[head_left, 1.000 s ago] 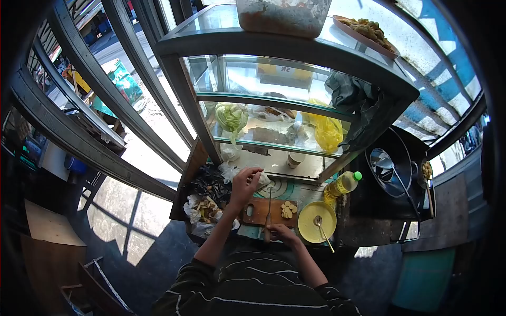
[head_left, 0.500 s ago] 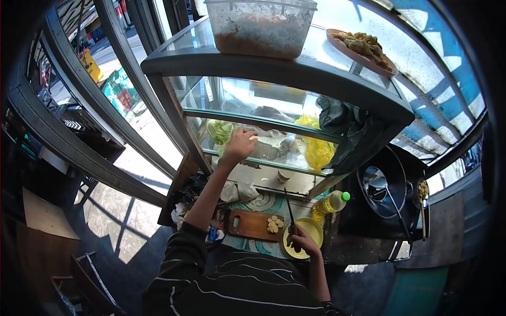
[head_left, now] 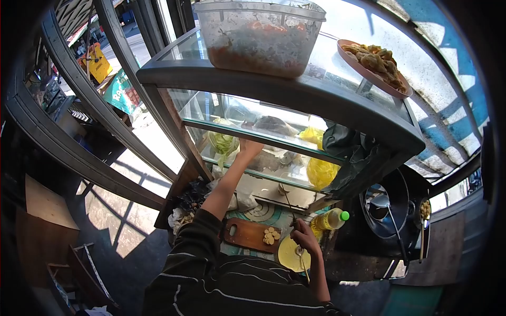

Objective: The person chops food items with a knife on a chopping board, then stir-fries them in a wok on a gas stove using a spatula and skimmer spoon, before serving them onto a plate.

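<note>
My left hand (head_left: 252,148) reaches into the glass display case, just right of the green leafy vegetable (head_left: 223,142). The middle shelf edge crosses its fingers, so I cannot see whether they hold anything. Wrapped round the handle of a knife (head_left: 288,202), my right hand (head_left: 307,236) is above a yellow plate (head_left: 287,257), the thin blade pointing up toward the case. A spoon (head_left: 300,252) lies on that plate. To its left is a wooden cutting board (head_left: 245,234) with several pale round slices (head_left: 271,236) at its right end.
A bottle of yellow oil (head_left: 327,220) with a green cap stands right of the knife. Further right is a wok (head_left: 387,221) with a ladle. On the case sit a clear plastic tub (head_left: 258,42) and a pink plate of fried food (head_left: 377,66). Yellow plastic bags (head_left: 320,171) hang inside.
My left hand has gone deeper into the case, and its fingers are now behind the shelf edge. My right hand has lifted slightly with the knife, uncovering the spoon.
</note>
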The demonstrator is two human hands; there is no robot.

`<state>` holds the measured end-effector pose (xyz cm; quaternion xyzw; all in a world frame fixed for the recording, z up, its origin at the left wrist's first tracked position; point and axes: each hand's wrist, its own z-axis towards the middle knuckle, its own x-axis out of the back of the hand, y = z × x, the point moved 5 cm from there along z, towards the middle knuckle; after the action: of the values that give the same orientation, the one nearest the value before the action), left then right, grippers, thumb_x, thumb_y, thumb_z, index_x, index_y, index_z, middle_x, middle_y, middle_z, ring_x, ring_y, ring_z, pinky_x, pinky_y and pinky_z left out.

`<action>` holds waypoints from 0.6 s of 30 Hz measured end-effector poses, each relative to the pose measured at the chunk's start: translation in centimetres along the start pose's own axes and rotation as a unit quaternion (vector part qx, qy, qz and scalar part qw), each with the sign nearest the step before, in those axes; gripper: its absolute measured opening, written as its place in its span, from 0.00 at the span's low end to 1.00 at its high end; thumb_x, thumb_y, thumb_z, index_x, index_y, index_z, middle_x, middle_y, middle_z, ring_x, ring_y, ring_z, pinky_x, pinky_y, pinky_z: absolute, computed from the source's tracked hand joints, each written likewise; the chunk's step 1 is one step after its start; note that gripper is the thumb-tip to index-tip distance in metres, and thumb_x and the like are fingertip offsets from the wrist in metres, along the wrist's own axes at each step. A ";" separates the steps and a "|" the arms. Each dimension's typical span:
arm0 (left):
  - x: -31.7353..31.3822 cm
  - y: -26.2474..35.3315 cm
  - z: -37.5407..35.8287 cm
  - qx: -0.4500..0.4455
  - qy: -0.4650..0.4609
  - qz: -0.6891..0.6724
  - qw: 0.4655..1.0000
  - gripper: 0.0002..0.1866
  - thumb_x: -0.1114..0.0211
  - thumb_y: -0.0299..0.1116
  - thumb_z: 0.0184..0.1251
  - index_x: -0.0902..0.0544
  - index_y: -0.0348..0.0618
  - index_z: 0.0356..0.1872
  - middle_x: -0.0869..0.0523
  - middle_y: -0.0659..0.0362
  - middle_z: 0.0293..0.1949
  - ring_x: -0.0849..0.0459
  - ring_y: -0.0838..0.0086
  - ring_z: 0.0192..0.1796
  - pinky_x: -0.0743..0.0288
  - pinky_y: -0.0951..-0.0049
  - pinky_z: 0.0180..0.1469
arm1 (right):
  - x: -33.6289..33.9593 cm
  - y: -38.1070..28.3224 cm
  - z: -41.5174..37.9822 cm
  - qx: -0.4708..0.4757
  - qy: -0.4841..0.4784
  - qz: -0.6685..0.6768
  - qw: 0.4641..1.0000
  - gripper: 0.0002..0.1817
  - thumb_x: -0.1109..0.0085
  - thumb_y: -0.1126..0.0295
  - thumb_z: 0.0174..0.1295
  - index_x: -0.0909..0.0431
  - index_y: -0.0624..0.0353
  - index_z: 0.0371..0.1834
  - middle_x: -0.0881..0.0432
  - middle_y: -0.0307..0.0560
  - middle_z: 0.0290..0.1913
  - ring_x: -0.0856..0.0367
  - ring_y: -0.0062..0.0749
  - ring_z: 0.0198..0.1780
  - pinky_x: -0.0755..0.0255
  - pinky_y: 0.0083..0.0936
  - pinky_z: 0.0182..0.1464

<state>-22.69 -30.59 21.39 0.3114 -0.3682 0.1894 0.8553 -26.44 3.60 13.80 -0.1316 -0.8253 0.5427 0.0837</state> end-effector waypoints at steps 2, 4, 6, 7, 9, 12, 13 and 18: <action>-0.3 0.7 0.1 -0.039 0.040 0.006 0.998 0.11 0.43 0.37 0.51 0.17 0.44 0.32 0.25 0.43 0.44 0.31 0.51 0.51 0.40 0.53 0.55 | 0.0 -0.3 0.0 0.000 -0.003 0.002 1.000 0.13 0.50 0.74 0.50 0.32 0.59 0.41 0.31 0.34 0.23 0.36 0.15 0.22 0.42 0.13 0.22; -1.1 0.7 0.4 -0.055 0.066 -0.014 0.996 0.12 0.42 0.36 0.50 0.18 0.44 0.35 0.26 0.42 0.45 0.31 0.50 0.52 0.39 0.52 0.55 | 0.0 -0.5 0.1 0.000 -0.006 0.005 1.000 0.13 0.50 0.76 0.50 0.33 0.60 0.41 0.30 0.35 0.23 0.36 0.15 0.21 0.43 0.13 0.21; -1.6 0.2 0.3 -0.026 0.139 -0.093 0.986 0.18 0.38 0.35 0.47 0.22 0.44 0.42 0.30 0.37 0.49 0.32 0.48 0.52 0.38 0.51 0.54 | 0.1 -0.4 0.2 -0.005 -0.008 -0.002 1.000 0.13 0.50 0.76 0.50 0.33 0.59 0.41 0.30 0.35 0.23 0.36 0.15 0.21 0.43 0.13 0.22; -2.3 -0.1 0.2 -0.024 0.138 -0.092 0.986 0.18 0.38 0.35 0.47 0.22 0.44 0.42 0.30 0.37 0.49 0.32 0.48 0.52 0.38 0.51 0.54 | 0.1 -0.2 0.3 -0.006 -0.010 -0.002 1.000 0.13 0.50 0.76 0.50 0.33 0.59 0.41 0.30 0.35 0.23 0.36 0.15 0.21 0.43 0.13 0.22; -3.5 -0.2 0.6 -0.019 0.047 -0.053 0.997 0.20 0.39 0.38 0.50 0.24 0.44 0.46 0.32 0.40 0.52 0.34 0.46 0.54 0.41 0.50 0.56 | 0.3 0.2 0.6 -0.008 -0.015 0.005 1.000 0.13 0.50 0.75 0.50 0.32 0.58 0.41 0.30 0.34 0.23 0.36 0.14 0.21 0.42 0.13 0.22; -3.0 0.8 0.6 -0.030 0.053 0.028 0.998 0.26 0.36 0.44 0.41 0.22 0.36 0.42 0.31 0.42 0.52 0.35 0.50 0.55 0.42 0.54 0.56 | 0.3 0.3 0.9 -0.016 -0.019 0.005 1.000 0.13 0.50 0.75 0.50 0.32 0.58 0.41 0.30 0.33 0.23 0.36 0.14 0.22 0.42 0.13 0.23; -3.2 1.0 0.7 -0.029 0.056 0.028 0.998 0.26 0.36 0.44 0.41 0.22 0.36 0.42 0.31 0.42 0.52 0.35 0.50 0.55 0.42 0.54 0.56 | 0.3 0.1 0.9 -0.014 -0.020 0.003 1.000 0.13 0.50 0.75 0.50 0.32 0.58 0.41 0.30 0.33 0.23 0.36 0.14 0.22 0.42 0.13 0.23; -4.0 1.0 0.3 -0.004 -0.039 0.006 0.999 0.23 0.45 0.47 0.54 0.25 0.50 0.50 0.34 0.46 0.59 0.40 0.51 0.61 0.48 0.47 0.59 | -0.5 -0.6 0.8 -0.012 -0.035 -0.042 0.998 0.12 0.51 0.74 0.52 0.32 0.57 0.41 0.29 0.33 0.25 0.35 0.13 0.24 0.40 0.13 0.24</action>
<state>-26.01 -30.45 18.99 0.3125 -0.4039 0.1811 0.8405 -26.29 2.50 14.01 -0.0789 -0.8389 0.5332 0.0759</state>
